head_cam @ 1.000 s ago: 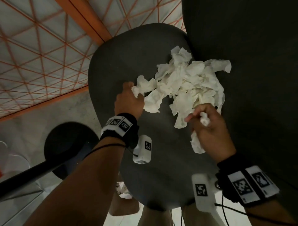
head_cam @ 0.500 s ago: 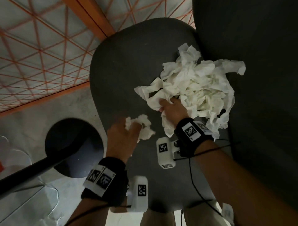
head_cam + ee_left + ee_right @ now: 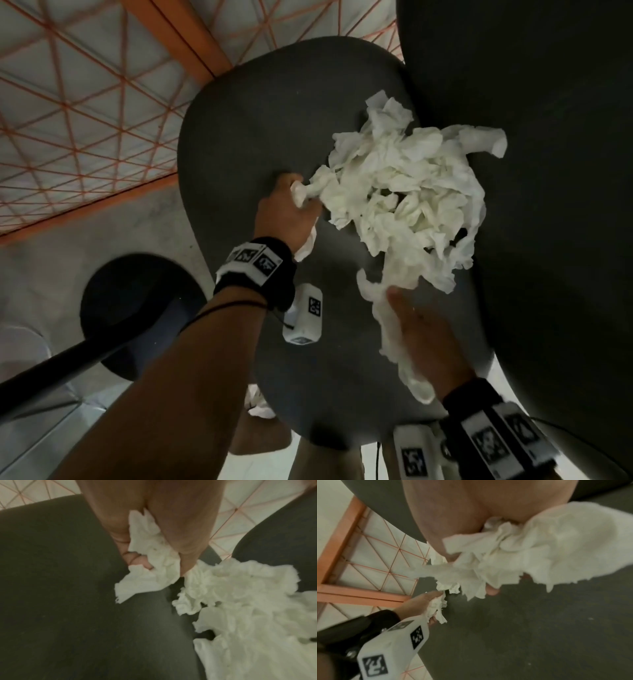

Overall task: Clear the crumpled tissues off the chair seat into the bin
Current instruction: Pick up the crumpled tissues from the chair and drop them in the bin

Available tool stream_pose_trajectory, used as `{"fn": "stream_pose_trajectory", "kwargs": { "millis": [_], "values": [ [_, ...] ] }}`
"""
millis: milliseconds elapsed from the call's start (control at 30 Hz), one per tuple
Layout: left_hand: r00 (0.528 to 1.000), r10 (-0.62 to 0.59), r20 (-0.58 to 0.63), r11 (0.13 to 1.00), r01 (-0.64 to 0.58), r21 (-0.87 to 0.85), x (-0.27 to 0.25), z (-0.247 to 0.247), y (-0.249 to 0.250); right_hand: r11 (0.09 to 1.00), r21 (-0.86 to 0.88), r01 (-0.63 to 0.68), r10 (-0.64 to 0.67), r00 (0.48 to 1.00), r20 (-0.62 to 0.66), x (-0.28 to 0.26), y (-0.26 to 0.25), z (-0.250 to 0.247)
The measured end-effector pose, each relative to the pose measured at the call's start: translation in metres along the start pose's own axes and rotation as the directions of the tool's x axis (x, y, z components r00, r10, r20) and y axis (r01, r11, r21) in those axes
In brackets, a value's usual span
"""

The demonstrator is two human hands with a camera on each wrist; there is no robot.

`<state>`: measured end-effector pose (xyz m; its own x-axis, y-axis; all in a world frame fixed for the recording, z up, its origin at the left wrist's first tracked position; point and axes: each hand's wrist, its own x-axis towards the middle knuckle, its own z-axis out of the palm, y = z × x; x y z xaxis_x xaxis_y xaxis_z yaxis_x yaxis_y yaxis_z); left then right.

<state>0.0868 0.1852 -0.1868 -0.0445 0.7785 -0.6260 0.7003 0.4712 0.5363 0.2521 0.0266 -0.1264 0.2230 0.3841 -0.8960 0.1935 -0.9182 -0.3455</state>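
Note:
A heap of crumpled white tissues (image 3: 407, 192) lies on the dark grey chair seat (image 3: 260, 116), against the backrest at the right. My left hand (image 3: 291, 209) grips a wad of tissue (image 3: 150, 561) at the heap's left edge, fingers curled round it. My right hand (image 3: 421, 339) holds a long strip of tissue (image 3: 387, 329) at the heap's near edge; the right wrist view shows the tissue (image 3: 513, 555) bunched in its palm. In that view the left hand (image 3: 426, 601) also clutches its wad. No bin is plainly in view.
The dark chair backrest (image 3: 548, 171) rises at the right. A black round base with a pole (image 3: 137, 308) stands on the floor to the left. Orange-lined floor tiles (image 3: 85, 120) lie beyond. A bit of tissue (image 3: 260, 404) lies below the seat's front edge.
My left hand moved forward from the seat's middle to the heap's left edge. My right hand drew back from the heap toward me, pulling a strip of tissue along.

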Motion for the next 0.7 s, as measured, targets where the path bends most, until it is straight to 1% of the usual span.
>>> {"fn": "stream_pose_trajectory", "kwargs": {
  "millis": [33, 67, 100, 167, 267, 367, 433, 500, 567, 633, 700],
  "values": [
    [1.0, 0.001, 0.005, 0.998, -0.001, 0.067, 0.002, 0.004, -0.002, 1.0, -0.005, 0.002, -0.002, 0.999, -0.04, -0.002, 0.011, -0.002],
    [1.0, -0.001, -0.011, 0.996, 0.002, 0.09, 0.002, 0.007, -0.004, 1.0, -0.025, 0.011, -0.012, 0.998, -0.067, -0.003, 0.021, -0.003],
    [0.999, -0.011, -0.032, 0.998, 0.013, 0.069, -0.003, 0.008, -0.006, 0.999, -0.053, 0.013, -0.017, 0.996, -0.084, -0.005, 0.028, -0.004],
    [0.997, -0.032, -0.072, 0.999, 0.032, -0.005, -0.018, 0.008, -0.012, 0.998, -0.067, -0.001, -0.007, 0.993, -0.114, -0.007, 0.036, -0.006],
    [0.991, -0.106, -0.087, 0.992, 0.098, -0.083, -0.051, 0.005, -0.029, 0.995, 0.095, -0.009, 0.024, 0.987, -0.157, -0.011, 0.038, -0.008],
    [0.97, -0.231, -0.072, 0.952, 0.21, -0.222, -0.082, 0.006, -0.06, 0.986, 0.155, 0.065, -0.025, 0.969, -0.245, -0.014, 0.041, -0.007],
    [0.959, -0.279, -0.046, 0.908, 0.248, -0.338, -0.102, 0.007, -0.074, 0.981, 0.135, 0.137, -0.092, 0.951, -0.295, -0.015, 0.042, -0.007],
    [0.954, -0.301, -0.013, 0.856, 0.264, -0.444, -0.124, 0.007, -0.08, 0.981, 0.088, 0.174, -0.142, 0.945, -0.294, -0.018, 0.04, -0.007],
    [0.943, -0.334, 0.013, 0.812, 0.295, -0.503, -0.142, 0.006, -0.08, 0.975, 0.097, 0.199, -0.168, 0.951, -0.259, -0.023, 0.039, -0.006],
    [0.93, -0.365, 0.045, 0.765, 0.327, -0.555, -0.157, 0.005, -0.076, 0.97, 0.129, 0.207, -0.175, 0.959, -0.224, -0.028, 0.037, -0.005],
    [0.931, -0.36, 0.056, 0.745, 0.323, -0.584, -0.169, 0.006, -0.07, 0.955, 0.219, 0.201, -0.159, 0.968, -0.196, -0.032, 0.034, -0.003]
  ]
}}
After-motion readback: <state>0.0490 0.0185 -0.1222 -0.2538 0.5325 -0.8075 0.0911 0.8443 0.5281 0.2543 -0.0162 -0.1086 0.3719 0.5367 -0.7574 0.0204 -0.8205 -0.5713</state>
